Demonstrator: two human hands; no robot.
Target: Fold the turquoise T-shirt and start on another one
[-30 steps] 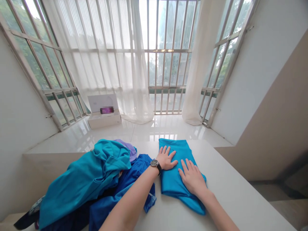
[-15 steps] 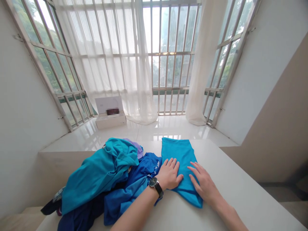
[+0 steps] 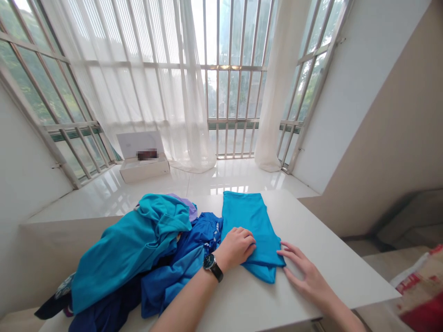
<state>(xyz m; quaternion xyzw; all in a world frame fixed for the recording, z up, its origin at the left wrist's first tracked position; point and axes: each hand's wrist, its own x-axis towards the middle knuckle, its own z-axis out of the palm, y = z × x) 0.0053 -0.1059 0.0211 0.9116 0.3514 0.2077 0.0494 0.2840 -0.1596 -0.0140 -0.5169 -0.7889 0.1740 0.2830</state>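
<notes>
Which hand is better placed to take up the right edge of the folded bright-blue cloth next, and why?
Probably the right hand: its spread fingers are at the right edge of the folded bright-blue cloth. The left hand, wearing a black-strapped watch, is over the cloth, farther left.

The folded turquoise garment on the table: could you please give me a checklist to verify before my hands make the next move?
1. Garment lies on the white table: ok.
2. Left hand rests on it: ok.
3. Right hand is at its right edge: ok.
4. Right fingers grip that edge firmly: cannot tell.
5. Near-end layers line up: not ok, one sticks out below.
6. Garment stands apart from the clothes pile: cannot tell.
</notes>
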